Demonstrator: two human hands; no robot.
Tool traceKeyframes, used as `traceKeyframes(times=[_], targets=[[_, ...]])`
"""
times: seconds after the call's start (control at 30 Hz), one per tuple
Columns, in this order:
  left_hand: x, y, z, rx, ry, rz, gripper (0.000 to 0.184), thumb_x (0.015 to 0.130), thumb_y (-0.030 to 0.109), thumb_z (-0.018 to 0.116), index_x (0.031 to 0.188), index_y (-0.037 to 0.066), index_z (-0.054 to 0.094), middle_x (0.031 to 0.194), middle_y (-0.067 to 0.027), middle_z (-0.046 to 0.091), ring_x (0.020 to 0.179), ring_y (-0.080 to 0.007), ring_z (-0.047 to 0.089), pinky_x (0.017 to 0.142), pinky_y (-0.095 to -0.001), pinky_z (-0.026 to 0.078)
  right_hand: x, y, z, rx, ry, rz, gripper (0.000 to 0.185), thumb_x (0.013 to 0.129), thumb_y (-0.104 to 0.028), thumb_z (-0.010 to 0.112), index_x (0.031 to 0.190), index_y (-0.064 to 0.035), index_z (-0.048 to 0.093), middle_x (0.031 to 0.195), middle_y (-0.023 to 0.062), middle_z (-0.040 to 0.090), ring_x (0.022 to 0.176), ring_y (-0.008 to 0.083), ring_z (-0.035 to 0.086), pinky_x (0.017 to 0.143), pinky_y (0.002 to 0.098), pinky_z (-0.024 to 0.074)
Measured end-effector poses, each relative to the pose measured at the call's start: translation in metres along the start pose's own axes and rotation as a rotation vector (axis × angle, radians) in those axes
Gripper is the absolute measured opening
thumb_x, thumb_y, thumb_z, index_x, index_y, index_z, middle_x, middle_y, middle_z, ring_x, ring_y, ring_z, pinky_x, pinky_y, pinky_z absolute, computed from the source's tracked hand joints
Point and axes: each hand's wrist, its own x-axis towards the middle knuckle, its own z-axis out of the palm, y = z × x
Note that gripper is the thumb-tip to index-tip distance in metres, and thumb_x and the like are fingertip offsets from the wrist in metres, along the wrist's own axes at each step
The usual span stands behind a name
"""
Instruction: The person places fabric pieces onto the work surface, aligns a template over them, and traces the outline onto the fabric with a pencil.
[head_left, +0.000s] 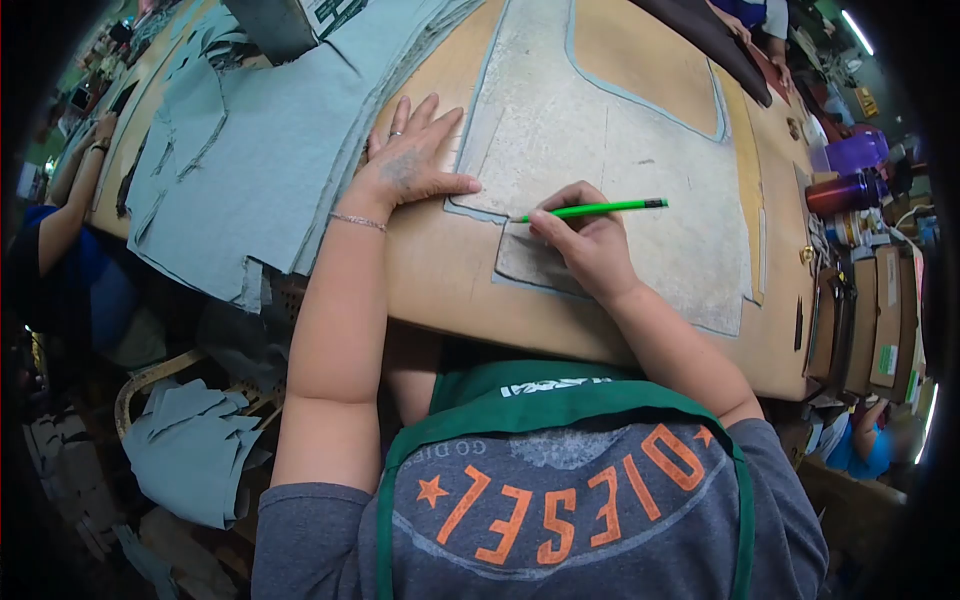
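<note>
A large grey-white pattern piece (660,180) lies flat on the tan tabletop (425,265), with pale blue material showing along its edges. My left hand (412,165) rests with fingers spread on the tabletop, and its thumb touches the pattern's left edge. Between the fingers of my right hand (595,245) is a green pencil (610,208). The pencil's tip meets a notched corner near the front edge of the pattern, where dark lines run along the blue border.
Stacked pale blue sheets (270,130) cover the table's left side, a metal block (270,25) on them. More blue pieces (190,450) hang over a chair at lower left. A purple cup (855,150) and boxes (885,320) stand at right. Other people work nearby.
</note>
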Motion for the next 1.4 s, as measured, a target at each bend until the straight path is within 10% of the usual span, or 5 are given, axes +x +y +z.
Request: traceKeyframes(times=[0.23,0.6,0.87,1.4], targets=[[0.009,0.019,0.007,0.164,0.107,0.077,0.084,0.057,0.039,0.065,0.131,0.018,0.029,0.140,-0.0132,0.016,0.128,-0.0369,0.010,0.093,-0.0642,0.014,-0.057,0.007,0.001,0.073,-0.042,-0.074,0.013,0.076,-0.010,0.063,0.078,-0.0010,0.054,0.069,0.0030,0.055,0.067,0.0058,0.050,0.060,0.0201,0.0408],[0.003,0.133,0.052,0.247,0.047,0.340,0.085,0.062,0.067,0.052,0.131,0.023,0.030,0.140,-0.0085,0.018,0.128,-0.0353,0.009,0.089,-0.0687,0.013,-0.055,0.024,0.009,-0.172,0.139,-0.455,0.013,0.070,-0.009,0.064,0.075,-0.0025,0.053,0.077,0.0129,0.054,0.073,0.0274,0.052,0.066,0.0329,0.0428],[-0.002,0.145,0.045,0.298,-0.001,0.281,0.089,0.057,0.065,0.059,0.131,0.024,0.030,0.140,-0.0054,0.017,0.128,-0.0333,0.011,0.088,-0.0688,0.015,-0.093,0.032,-0.098,-0.134,0.060,-0.126,0.012,0.071,-0.009,0.065,0.072,-0.0049,0.054,0.075,0.0040,0.054,0.066,0.0096,0.050,0.057,0.0231,0.0401],[-0.002,0.144,0.049,0.243,0.055,0.323,0.089,0.057,0.061,0.062,0.131,0.023,0.030,0.140,-0.0058,0.018,0.128,-0.0338,0.013,0.090,-0.0667,0.015,-0.173,0.036,-0.267,-0.123,0.410,0.139,0.010,0.074,-0.008,0.060,0.075,-0.0058,0.050,0.067,-0.0006,0.051,0.065,0.0078,0.051,0.057,0.0205,0.0404]])
